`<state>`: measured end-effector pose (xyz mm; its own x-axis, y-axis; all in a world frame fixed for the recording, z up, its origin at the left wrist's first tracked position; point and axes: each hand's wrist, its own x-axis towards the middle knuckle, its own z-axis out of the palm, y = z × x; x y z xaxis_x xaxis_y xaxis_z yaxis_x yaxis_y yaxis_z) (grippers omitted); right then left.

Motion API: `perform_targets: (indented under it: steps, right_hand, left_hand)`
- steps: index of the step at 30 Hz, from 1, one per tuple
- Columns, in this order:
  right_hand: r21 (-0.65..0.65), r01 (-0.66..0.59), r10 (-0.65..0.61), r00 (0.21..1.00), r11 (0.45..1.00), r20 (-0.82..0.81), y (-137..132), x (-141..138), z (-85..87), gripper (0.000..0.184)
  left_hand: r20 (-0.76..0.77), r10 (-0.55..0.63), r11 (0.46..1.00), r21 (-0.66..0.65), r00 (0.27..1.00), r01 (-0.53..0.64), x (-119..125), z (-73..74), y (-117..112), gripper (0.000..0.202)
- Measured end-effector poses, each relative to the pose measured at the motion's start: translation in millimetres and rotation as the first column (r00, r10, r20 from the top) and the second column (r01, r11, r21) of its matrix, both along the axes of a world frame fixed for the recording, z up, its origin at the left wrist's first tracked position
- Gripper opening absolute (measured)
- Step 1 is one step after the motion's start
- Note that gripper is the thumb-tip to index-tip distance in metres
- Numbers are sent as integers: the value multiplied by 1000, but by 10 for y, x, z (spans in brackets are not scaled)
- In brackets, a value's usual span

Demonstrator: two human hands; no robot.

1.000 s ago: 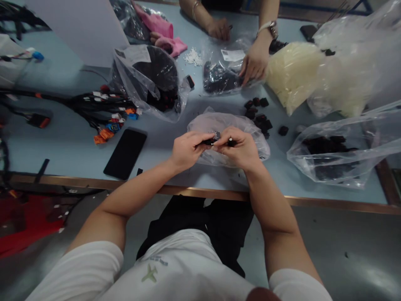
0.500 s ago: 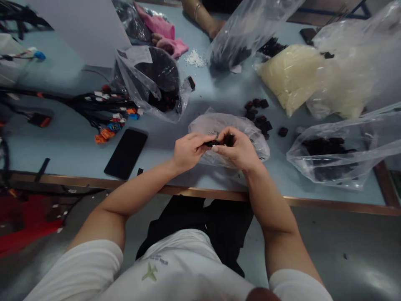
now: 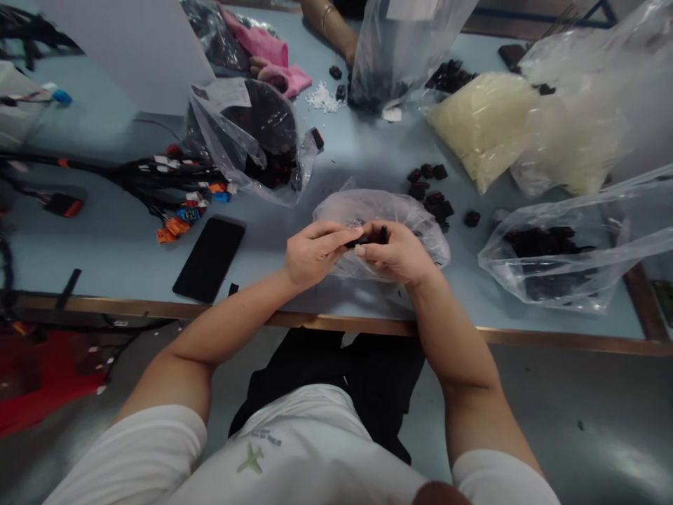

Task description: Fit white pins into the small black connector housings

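My left hand (image 3: 314, 254) and my right hand (image 3: 404, 257) meet over a clear plastic bag (image 3: 336, 207) near the table's front edge. Between their fingertips is a small black connector (image 3: 355, 243), partly covered by the fingers. Both hands are closed on it, thumbs and forefingers pinching from either side. A second dark piece (image 3: 383, 235) shows within the curl of my right hand's fingers; its kind is hard to make out. Tiny pale parts lie in the bag behind my fingertips. Just beyond the bag to the right is a group of loose black connectors (image 3: 435, 203).
A phone (image 3: 209, 259) lies left of my hands, near a wire harness (image 3: 131, 172) with coloured plugs. Bags of black parts stand at left (image 3: 247, 140) and right (image 3: 557, 273). A yellowish bag (image 3: 486, 123) is behind. Across the table, a co-worker's arm (image 3: 331, 28) reaches beside another bag.
My hands keep their hold with small finger shifts; the dark piece in my right hand now stands more upright. Across the table, the bag is straighter, and two black connectors show by the white pile.
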<state>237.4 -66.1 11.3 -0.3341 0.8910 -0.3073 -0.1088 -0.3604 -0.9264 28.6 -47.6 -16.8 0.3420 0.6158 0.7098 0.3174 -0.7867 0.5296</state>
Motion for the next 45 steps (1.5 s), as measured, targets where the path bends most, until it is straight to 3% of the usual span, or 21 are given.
perform_targets:
  steps: [8, 12, 14, 17, 19, 23, 26, 30, 36, 45]
  right_hand:
    - [138, 45, -52, 998, 989, 43, -23, -51, -58, 44]
    - [246, 62, -106, 979, 967, 172, -38, -23, 14, 41]
    - [275, 174, -212, 970, 946, 117, -34, -13, 25, 41]
    - [315, 398, -415, 910, 862, -16, -6, -8, -6, 46]
    - [327, 452, -465, 884, 830, -40, 16, -2, -34, 53]
    - [277, 385, -400, 917, 880, -5, 23, 10, -43, 68]
    - [303, 411, -442, 896, 860, 38, -8, 2, -25, 75]
    - [418, 370, -443, 892, 829, 90, -59, -9, -35, 54]
    - [468, 319, -430, 890, 824, 150, -101, 1, -73, 25]
    - [517, 293, -442, 876, 804, 191, -110, -5, -38, 20]
  left_hand:
    - [-12, -5, 1000, -4, 1000, 5, -6, -9, 21, 20]
    - [-27, 43, 989, -142, 999, -46, -19, -17, 14, 24]
    - [-29, 55, 966, -253, 998, -61, -16, -12, 1, 29]
    - [9, 33, 935, -353, 999, -28, 3, -8, -21, 33]
    - [24, 23, 923, -385, 999, -12, 17, -11, -30, 35]
    - [19, 26, 922, -386, 999, -17, 18, -18, -25, 36]
    - [-8, 11, 930, -367, 1000, -14, 5, -20, -16, 35]
    - [-24, 8, 941, -338, 1000, -16, -1, -22, -10, 33]
    - [-53, 34, 944, -326, 998, -50, -5, 0, -16, 28]
    - [-58, 25, 946, -321, 998, -43, -9, -16, -10, 27]
